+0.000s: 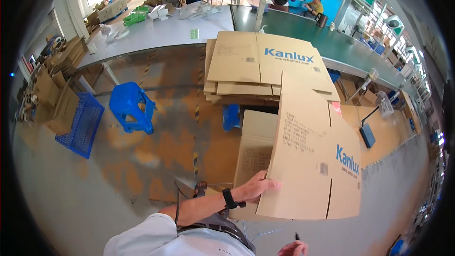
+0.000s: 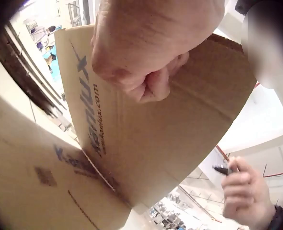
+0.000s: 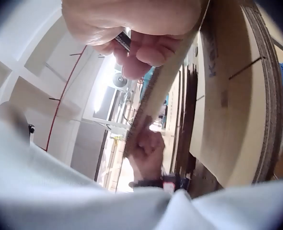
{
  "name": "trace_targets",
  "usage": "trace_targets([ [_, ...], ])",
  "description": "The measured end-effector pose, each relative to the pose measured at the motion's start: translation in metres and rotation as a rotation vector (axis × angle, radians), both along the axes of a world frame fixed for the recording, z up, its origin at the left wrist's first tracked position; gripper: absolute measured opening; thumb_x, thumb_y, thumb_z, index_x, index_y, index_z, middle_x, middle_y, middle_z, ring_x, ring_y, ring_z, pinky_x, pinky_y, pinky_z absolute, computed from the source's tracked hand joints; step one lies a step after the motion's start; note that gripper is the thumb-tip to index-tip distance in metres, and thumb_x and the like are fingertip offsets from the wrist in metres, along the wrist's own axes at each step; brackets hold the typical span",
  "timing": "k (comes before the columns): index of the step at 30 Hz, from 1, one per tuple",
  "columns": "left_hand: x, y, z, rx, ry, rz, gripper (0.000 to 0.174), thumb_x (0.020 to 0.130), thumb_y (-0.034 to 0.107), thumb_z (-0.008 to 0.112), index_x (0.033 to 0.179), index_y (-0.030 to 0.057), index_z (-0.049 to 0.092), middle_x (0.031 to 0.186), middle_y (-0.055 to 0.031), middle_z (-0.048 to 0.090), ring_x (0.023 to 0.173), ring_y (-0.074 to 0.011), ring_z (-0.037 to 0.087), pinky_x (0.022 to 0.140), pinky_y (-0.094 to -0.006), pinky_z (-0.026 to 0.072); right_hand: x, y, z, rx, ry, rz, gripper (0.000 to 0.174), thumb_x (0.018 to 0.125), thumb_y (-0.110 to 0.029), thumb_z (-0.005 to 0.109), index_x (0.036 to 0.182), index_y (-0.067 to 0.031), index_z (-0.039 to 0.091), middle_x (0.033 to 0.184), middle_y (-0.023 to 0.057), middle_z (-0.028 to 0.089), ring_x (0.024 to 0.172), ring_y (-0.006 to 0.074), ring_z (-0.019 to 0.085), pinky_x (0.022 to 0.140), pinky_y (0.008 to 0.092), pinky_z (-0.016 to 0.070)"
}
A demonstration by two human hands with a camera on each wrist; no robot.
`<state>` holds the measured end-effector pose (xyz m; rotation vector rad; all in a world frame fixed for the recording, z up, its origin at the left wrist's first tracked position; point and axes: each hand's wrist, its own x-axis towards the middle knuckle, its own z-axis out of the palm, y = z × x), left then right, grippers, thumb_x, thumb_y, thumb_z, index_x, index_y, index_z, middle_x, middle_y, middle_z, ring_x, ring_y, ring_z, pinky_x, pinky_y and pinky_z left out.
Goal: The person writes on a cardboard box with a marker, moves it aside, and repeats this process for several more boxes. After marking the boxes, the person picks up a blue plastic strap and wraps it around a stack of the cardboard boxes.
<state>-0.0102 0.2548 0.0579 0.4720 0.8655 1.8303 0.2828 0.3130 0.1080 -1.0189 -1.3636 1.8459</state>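
Observation:
A flattened Kanlux carton (image 1: 303, 151), brown with blue lettering, stands tilted in front of me. My left hand (image 1: 256, 187) grips its near left edge; the left wrist view shows the curled fingers (image 2: 153, 86) against the cardboard. Low in the head view, my right hand (image 1: 293, 249) holds a small black pen-like tool (image 2: 221, 169), its dark tip poking out past the fingers. The tool's exact kind I cannot tell. Behind the held carton, another brown cardboard piece (image 1: 259, 125) with printed text is partly covered.
Beyond it lies a stack of flattened Kanlux cartons (image 1: 234, 59). A blue stool (image 1: 130, 106) and a blue crate (image 1: 87, 125) stand on the floor at left. A long white table (image 1: 166, 31) and a green-topped one (image 1: 284, 23) run across the back, where several people work.

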Motion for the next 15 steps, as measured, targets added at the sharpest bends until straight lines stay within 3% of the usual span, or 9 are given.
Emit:
trace_targets([
  [2,-0.025,-0.010,0.038,0.038,-0.027,0.006,0.038,0.092,0.015,0.062,0.125,-0.0006,0.055,0.112,-0.0047,0.063,0.101,-0.0111,0.060,0.086,-0.0308,0.0519,-0.010,-0.014,-0.001,-0.047,-0.081,0.016,0.030,0.103,-0.034,0.049,0.101,-0.0044,0.057,0.073,0.0071,0.059,0.059,0.0136,0.054,0.051,0.0255,0.0427],
  [6,-0.072,-0.022,0.053,0.047,0.027,0.134,0.036,0.092,0.013,0.063,0.125,0.0002,0.056,0.111,-0.0047,0.064,0.098,-0.0114,0.062,0.083,-0.0305,0.0536,-0.032,-0.026,-0.001,-0.072,-0.076,0.061,0.029,0.103,-0.031,0.050,0.104,-0.0034,0.058,0.076,0.0076,0.061,0.061,0.0141,0.054,0.055,0.0263,0.0433],
  [12,-0.183,-0.027,0.061,0.132,0.136,0.387,0.015,0.092,0.008,0.060,0.104,0.0024,0.066,0.091,-0.0021,0.068,0.081,-0.0124,0.066,0.069,-0.0294,0.0556,-0.060,-0.027,-0.004,-0.001,-0.130,0.080,0.028,0.103,-0.028,0.050,0.107,-0.0023,0.058,0.079,0.0066,0.060,0.062,0.0133,0.052,0.057,0.0264,0.0416],
  [13,-0.208,-0.026,0.061,0.095,0.159,0.410,0.017,0.091,0.010,0.061,0.105,0.0017,0.066,0.092,-0.0035,0.068,0.081,-0.0133,0.066,0.069,-0.0303,0.0559,-0.065,-0.027,-0.006,0.007,-0.153,0.071,0.027,0.103,-0.028,0.050,0.108,-0.0023,0.058,0.079,0.0064,0.060,0.063,0.0132,0.052,0.057,0.0265,0.0414],
  [15,-0.269,-0.018,0.048,0.067,0.157,0.430,0.037,0.091,0.015,0.064,0.123,-0.0009,0.057,0.109,-0.0080,0.067,0.094,-0.0197,0.067,0.081,-0.0357,0.0576,-0.074,-0.035,-0.003,0.012,-0.195,0.039,0.026,0.104,-0.026,0.048,0.109,-0.0021,0.059,0.078,0.0056,0.059,0.064,0.0123,0.052,0.058,0.0264,0.0406],
])
